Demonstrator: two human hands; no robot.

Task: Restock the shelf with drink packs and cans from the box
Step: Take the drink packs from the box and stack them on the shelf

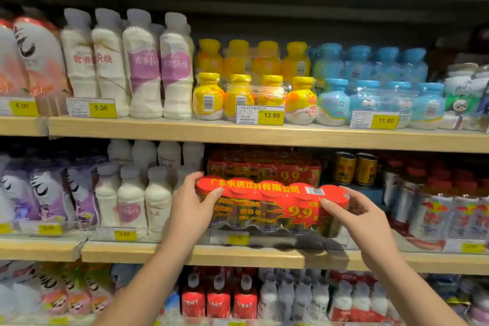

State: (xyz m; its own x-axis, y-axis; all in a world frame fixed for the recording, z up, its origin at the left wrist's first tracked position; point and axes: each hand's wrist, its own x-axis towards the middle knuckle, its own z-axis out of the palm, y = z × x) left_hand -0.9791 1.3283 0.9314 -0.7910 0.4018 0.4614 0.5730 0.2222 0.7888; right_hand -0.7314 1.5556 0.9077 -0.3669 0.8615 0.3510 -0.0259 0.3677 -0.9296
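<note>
Left hand (194, 200): clamped on the left end of the red drink pack (272, 205); thumb over the front of the top edge, fingers curled behind it
Right hand (362, 216): clamped on the pack's right end; thumb pressed on the front face near the price burst, fingers wrapped round the back
Hands together: well apart, one at each end; the pack is carried level between them
Pack position: at the front of the middle shelf (238, 253), its base just above or just on the shelf lip; I cannot tell whether it already rests there
Behind it: a matching red pack (264, 167) sits deeper in the same bay; gold cans (354, 168) stand to the right, white bottles (132, 193) to the left
Box: not in view
Step in hand: placing this pack into its slot, judging from the grip and the height
Next move calls for: sliding it straight back against the rear pack, level so the shrink-wrapped bottles do not tip; keeping clear of the cans on the right; then both hands letting go
</note>
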